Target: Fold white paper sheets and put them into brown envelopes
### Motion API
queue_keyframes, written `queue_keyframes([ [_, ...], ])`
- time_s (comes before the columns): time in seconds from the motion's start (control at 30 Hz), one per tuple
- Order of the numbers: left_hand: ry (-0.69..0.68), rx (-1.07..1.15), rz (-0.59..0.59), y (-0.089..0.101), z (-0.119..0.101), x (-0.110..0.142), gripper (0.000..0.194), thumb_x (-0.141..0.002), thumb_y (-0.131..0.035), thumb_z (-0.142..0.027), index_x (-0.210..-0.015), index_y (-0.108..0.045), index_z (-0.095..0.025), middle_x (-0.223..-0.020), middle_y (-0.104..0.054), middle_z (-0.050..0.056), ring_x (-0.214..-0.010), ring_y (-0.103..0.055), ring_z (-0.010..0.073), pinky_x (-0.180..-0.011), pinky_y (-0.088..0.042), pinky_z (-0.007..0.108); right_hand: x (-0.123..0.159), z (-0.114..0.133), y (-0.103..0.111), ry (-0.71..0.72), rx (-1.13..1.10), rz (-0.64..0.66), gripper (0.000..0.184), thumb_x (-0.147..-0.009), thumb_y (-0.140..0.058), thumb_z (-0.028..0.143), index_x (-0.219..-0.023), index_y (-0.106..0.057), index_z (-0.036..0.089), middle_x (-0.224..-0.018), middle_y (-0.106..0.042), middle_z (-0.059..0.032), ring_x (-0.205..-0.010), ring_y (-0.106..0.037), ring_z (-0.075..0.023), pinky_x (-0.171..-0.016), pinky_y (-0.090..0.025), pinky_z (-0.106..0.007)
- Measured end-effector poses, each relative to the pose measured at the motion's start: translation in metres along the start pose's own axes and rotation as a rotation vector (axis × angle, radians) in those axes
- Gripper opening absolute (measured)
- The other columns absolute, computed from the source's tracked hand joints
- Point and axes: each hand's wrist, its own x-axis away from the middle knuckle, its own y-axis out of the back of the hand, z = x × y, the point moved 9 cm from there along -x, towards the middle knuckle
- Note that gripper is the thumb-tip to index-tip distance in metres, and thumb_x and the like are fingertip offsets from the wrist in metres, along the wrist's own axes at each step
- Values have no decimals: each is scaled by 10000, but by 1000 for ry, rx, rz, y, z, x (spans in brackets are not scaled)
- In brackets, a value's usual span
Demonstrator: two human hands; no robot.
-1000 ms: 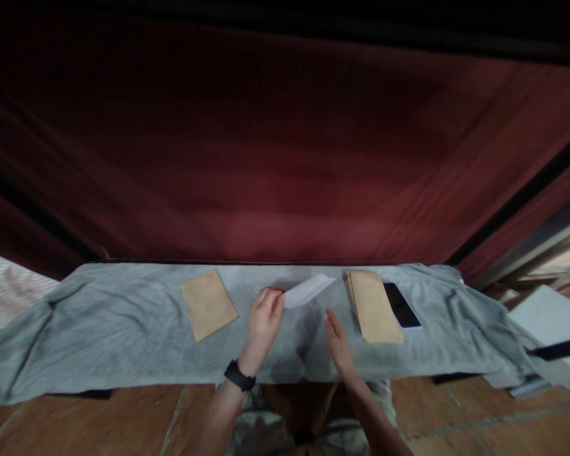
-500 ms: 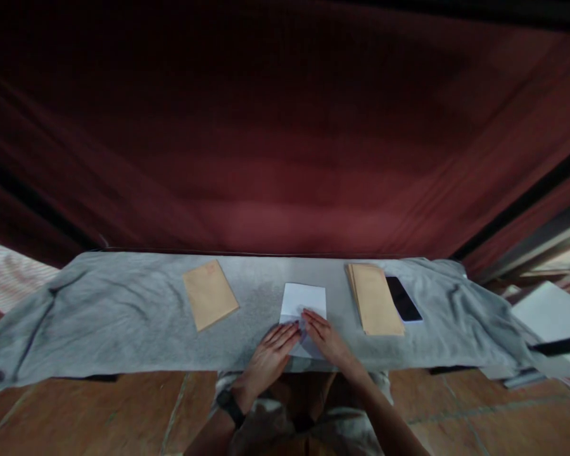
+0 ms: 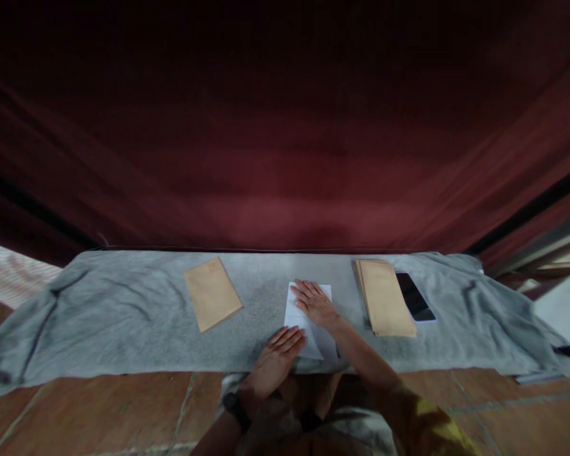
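Observation:
A white sheet of paper (image 3: 308,341), folded in part, lies on the grey cloth in front of me. My left hand (image 3: 278,356) rests flat on its lower left edge, fingers stretched out. Higher up, my right hand (image 3: 316,304) presses flat across the upper part of the paper with its fingers spread. A slanted folded edge shows on the paper below the right hand. Parts of the sheet are hidden under both hands.
A single brown envelope (image 3: 213,294) lies to the left. On the right is a stack of brown envelopes (image 3: 387,299), with a dark phone (image 3: 415,296) beside it. The grey cloth (image 3: 123,316) covers the narrow table, and a dark red panel (image 3: 285,215) rises behind.
My right hand has moved up the paper, away from my left hand, and its fingers have spread. The left hand stays at the lower left of the sheet. The view has shifted slightly.

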Motion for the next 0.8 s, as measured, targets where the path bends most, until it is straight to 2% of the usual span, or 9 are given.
queue_keyframes([
  [0.13, -22, -11, 19, -4, -1, 2, 475, -965, -485, -113, -1420, -524, -242, -1474, -566, 51, -1397, -484, 176, -1177, -394, 395, -10, -11, 4, -48, -11, -18, 458, -1026, -460, 317, -1478, -486, 249, -1580, -403, -37, -1472, -374, -240, -1238, -260, -499],
  [0.23, -26, -2, 19, -3, -2, 2, 470, -967, -480, -115, -1418, -523, -239, -1476, -565, 49, -1391, -491, 176, -1169, -401, 393, -4, -17, 6, -76, -30, -19, 463, -1025, -447, 311, -1471, -497, 199, -1574, -418, -74, -1466, -384, -240, -1236, -274, -492],
  [0.3, -4, 24, 8, 2, -1, 1, 457, -963, -499, -126, -1402, -535, -246, -1462, -578, 47, -1375, -510, 180, -1159, -413, 394, 11, -21, 8, -84, -64, -21, 454, -1025, -425, 290, -1459, -512, 189, -1556, -453, -84, -1451, -408, -226, -1230, -298, -483],
  [0.4, 40, 72, -9, 10, 1, -1, 462, -941, -525, -103, -1381, -550, -243, -1423, -613, 48, -1336, -550, 182, -1140, -432, 390, 48, -24, 15, -55, -138, -32, 457, -1006, -407, 210, -1446, -529, 211, -1519, -510, -77, -1429, -441, -201, -1217, -330, -487],
  [0.6, 87, 139, -58, 27, -2, -9, 395, -925, -534, -68, -1278, -619, -221, -1310, -688, 62, -1215, -641, 200, -1072, -490, 389, 125, -27, 31, -72, -213, -13, 605, -892, -380, 23, -1397, -584, 286, -1469, -568, -42, -1391, -491, -177, -1197, -368, -504],
  [0.7, 77, 166, -59, 28, -5, -13, 350, -937, -550, -102, -1250, -639, -231, -1279, -705, 57, -1205, -646, 191, -1076, -487, 376, 140, -18, 33, -64, -177, 42, 641, -851, -485, 55, -1439, -537, 305, -1505, -528, -33, -1409, -470, -202, -1205, -349, -519],
  [0.8, 41, 171, -11, 21, -8, -14, 384, -926, -601, -156, -1297, -619, -254, -1388, -640, 58, -1325, -561, 189, -1151, -414, 388, 144, -7, 34, -46, -99, 66, 675, -827, -542, 66, -1454, -520, 313, -1556, -458, -26, -1422, -451, -224, -1220, -323, -516],
])
